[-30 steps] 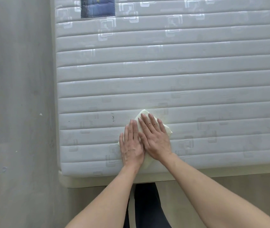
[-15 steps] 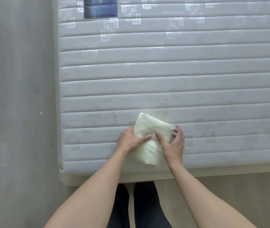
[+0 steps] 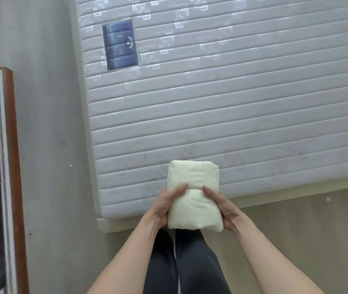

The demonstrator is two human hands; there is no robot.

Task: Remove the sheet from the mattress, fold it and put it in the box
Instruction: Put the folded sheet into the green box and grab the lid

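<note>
cloth this soft and light will sag or unfold, so keep the folded cream sheet [image 3: 194, 196], raised over the bare mattress [image 3: 232, 102] edge, squeezed at mid-length between your left hand [image 3: 164, 205] and right hand [image 3: 219, 205], fingers curled round its sides.

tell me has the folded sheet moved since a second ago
Yes: the folded sheet, then pressed flat on the mattress, is now lifted past its near edge.

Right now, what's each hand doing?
Left hand: grips the folded sheet from its left side.
Right hand: grips its right side.
</note>
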